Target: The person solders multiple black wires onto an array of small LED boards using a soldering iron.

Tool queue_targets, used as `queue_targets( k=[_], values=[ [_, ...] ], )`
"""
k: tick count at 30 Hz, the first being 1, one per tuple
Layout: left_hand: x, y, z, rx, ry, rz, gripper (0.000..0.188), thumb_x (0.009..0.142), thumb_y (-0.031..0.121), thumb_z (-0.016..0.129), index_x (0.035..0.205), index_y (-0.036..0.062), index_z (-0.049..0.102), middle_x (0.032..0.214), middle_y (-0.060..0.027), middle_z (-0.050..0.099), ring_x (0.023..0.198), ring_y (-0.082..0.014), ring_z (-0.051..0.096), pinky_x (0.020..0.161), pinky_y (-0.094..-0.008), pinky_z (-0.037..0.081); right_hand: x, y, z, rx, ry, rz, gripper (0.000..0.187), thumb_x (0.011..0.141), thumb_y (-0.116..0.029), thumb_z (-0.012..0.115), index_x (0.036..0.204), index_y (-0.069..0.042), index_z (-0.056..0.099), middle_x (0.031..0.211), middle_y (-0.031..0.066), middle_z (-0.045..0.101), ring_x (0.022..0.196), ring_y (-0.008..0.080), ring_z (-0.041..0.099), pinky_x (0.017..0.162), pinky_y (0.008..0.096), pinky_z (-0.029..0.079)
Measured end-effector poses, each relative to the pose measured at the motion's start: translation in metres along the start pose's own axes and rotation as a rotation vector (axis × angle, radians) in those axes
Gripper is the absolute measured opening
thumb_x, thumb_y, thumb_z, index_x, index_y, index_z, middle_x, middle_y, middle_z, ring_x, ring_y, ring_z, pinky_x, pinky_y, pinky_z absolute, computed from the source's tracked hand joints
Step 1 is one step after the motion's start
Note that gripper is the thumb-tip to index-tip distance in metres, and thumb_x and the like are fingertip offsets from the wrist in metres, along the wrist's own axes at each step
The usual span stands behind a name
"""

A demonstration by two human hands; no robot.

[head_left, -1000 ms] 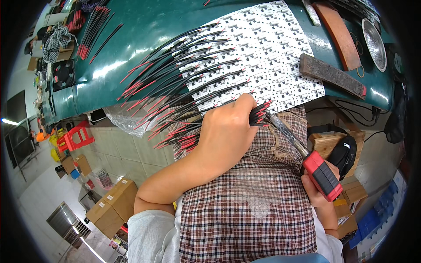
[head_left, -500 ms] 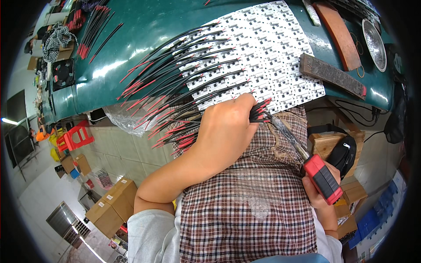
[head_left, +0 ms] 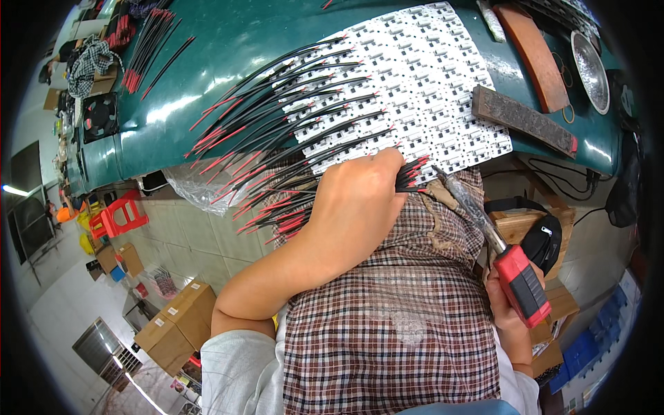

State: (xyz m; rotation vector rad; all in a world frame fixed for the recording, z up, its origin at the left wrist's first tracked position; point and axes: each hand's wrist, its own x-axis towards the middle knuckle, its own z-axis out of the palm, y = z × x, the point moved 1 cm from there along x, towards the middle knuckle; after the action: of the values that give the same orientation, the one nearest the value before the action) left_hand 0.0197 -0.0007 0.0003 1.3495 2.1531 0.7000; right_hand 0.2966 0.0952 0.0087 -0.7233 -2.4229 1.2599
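My left hand (head_left: 357, 200) is closed round a bundle of black and red wires (head_left: 413, 174), whose red tips stick out past the fingers on the right. A white circuit board panel (head_left: 429, 76), covered with small parts, lies at the table's near edge. Rows of black wires with red ends (head_left: 304, 111) run from it toward the left. In my right hand (head_left: 503, 299) is a soldering iron (head_left: 520, 285) with a red and black handle. Its tip points up and left, close to the panel's lower corner and a little apart from the bundled wire tips.
A dark, worn bar (head_left: 523, 119) rests across the panel's right edge, with a brown curved block (head_left: 536, 59) and a metal dish (head_left: 590, 71) beyond. More wires (head_left: 149, 48) lie on the green table (head_left: 207, 41) at the far left. A plastic bag (head_left: 207, 183) hangs below its edge.
My right hand has drawn the soldering iron slightly right and down, so its tip is farther from the bundled wires. The left hand has stayed nearly still.
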Motion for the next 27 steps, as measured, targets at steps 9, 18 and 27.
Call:
queue_targets(
  k=[9,18,27],
  values=[
    [0.005,-0.002,-0.008,-0.122,-0.074,0.002,0.023,0.090,0.016,0.072,0.097,-0.0006,0.057,0.070,-0.0146,0.067,0.063,-0.0345,0.067,0.059,-0.0412,0.051,-0.020,0.015,0.003,0.053,0.130,0.244,0.021,0.075,-0.012,0.075,0.092,-0.002,0.068,0.083,0.0128,0.067,0.073,0.0314,0.067,0.068,0.0389,0.054],
    [0.013,-0.002,-0.041,-0.130,0.036,0.004,0.017,0.100,0.015,0.062,0.102,-0.0015,0.063,0.076,-0.0122,0.070,0.064,-0.0162,0.069,0.057,-0.0313,0.053,0.005,0.009,-0.006,-0.078,0.119,0.280,0.019,0.074,-0.008,0.075,0.092,-0.004,0.071,0.090,0.0093,0.072,0.078,0.0310,0.067,0.076,0.0395,0.053],
    [0.080,-0.015,-0.094,0.020,0.189,-0.048,0.015,0.093,0.012,0.070,0.102,-0.0002,0.065,0.071,-0.0069,0.063,0.059,-0.0126,0.057,0.056,-0.0285,0.045,0.047,0.010,-0.012,0.023,0.128,0.268,0.028,0.072,-0.003,0.077,0.099,-0.002,0.073,0.090,0.0099,0.071,0.077,0.0287,0.067,0.074,0.0363,0.052]
  ],
)
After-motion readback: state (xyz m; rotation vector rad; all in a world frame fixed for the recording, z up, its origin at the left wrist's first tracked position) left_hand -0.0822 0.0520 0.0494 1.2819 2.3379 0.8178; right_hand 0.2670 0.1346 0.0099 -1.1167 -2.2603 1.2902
